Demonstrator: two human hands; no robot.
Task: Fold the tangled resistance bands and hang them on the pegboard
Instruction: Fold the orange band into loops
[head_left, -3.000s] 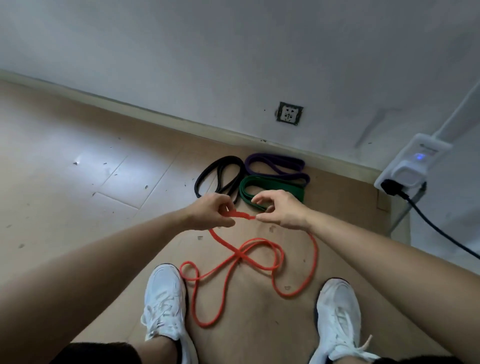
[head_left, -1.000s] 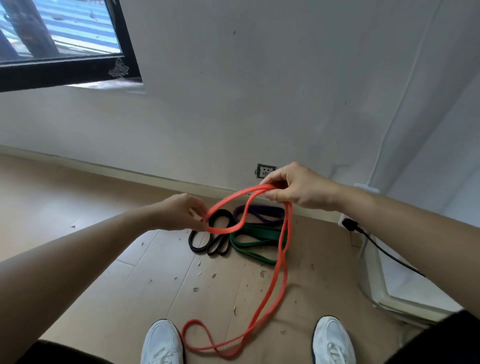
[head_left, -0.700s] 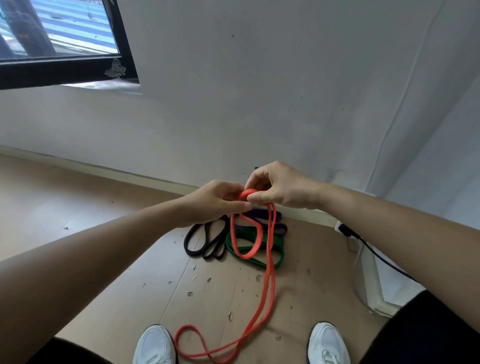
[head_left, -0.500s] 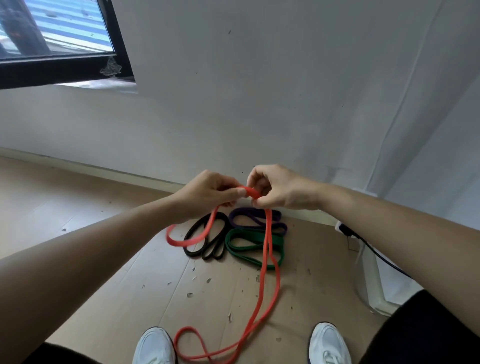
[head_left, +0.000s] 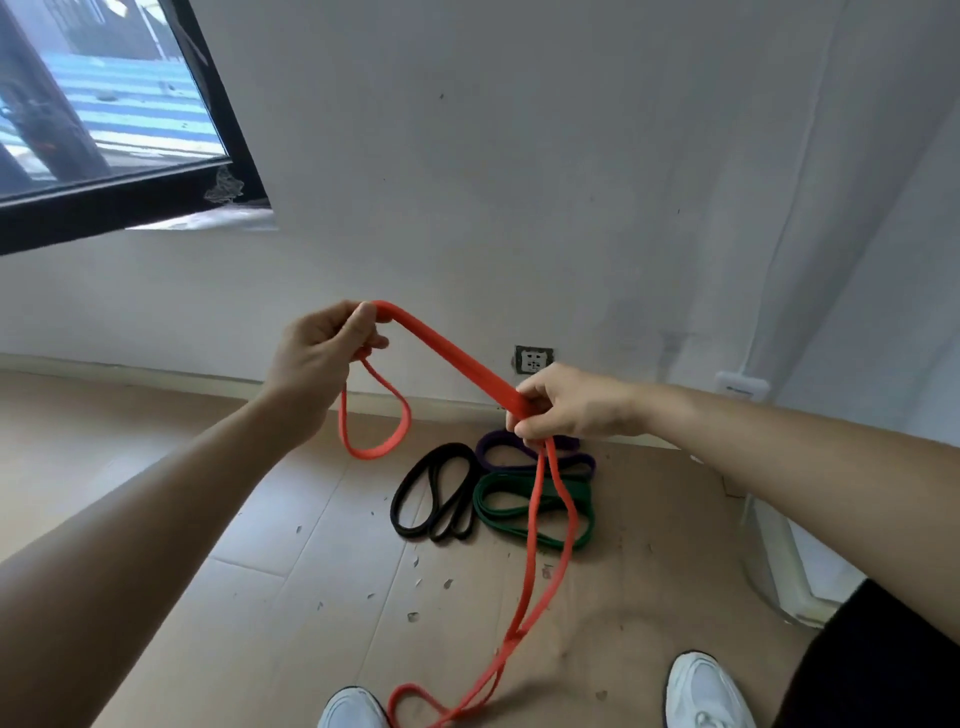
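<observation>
An orange-red resistance band (head_left: 447, 348) is stretched between both hands at chest height. My left hand (head_left: 322, 353) pinches its upper end, and a small loop hangs below that hand. My right hand (head_left: 566, 400) grips the band lower and to the right. From there two strands drop to the floor and curl between my shoes. Three folded bands lie on the floor by the wall: black (head_left: 436, 491), purple (head_left: 498, 452) and green (head_left: 509, 512). No pegboard is in view.
A white wall with a socket (head_left: 532, 359) stands ahead, with a window (head_left: 104, 119) at the upper left. A white plug adapter (head_left: 740, 385) sits on the right wall. My white shoes (head_left: 701, 696) stand at the bottom edge. Small debris dots the brown floor.
My hands have moved apart: the left rose up and to the left, the right dropped to the right. The band now runs taut between them, with a loop hanging under the left hand.
</observation>
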